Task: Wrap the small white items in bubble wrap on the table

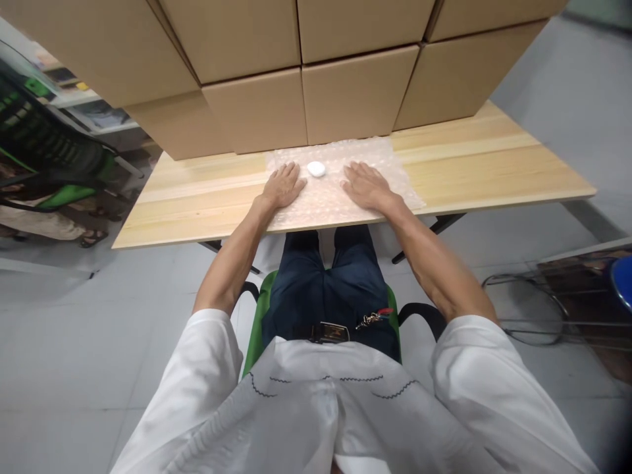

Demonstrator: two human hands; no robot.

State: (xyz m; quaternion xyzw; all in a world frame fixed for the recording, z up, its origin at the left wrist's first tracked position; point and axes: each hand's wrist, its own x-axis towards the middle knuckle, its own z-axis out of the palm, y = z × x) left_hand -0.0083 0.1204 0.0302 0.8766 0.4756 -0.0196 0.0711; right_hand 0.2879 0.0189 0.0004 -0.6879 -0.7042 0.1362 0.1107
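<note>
A sheet of bubble wrap (316, 204) lies spread on the wooden table (207, 204), its near side reaching the table's front edge. On it, toward the back, rests a small white rounded object (316, 169) whose kind I cannot make out. My left hand (285, 185) lies flat on the left part of the sheet, palm down, fingers stretched out. To the right of the white object, my right hand (366, 185) presses flat on the wrap with its fingers extended. Neither hand touches the white object.
Stacked cardboard boxes (355, 92) line the back of the table. A green and black chair (49, 145) stands at the left, with a person's sandalled foot (93, 237) near it. A blue round object (623, 280) is at the right edge.
</note>
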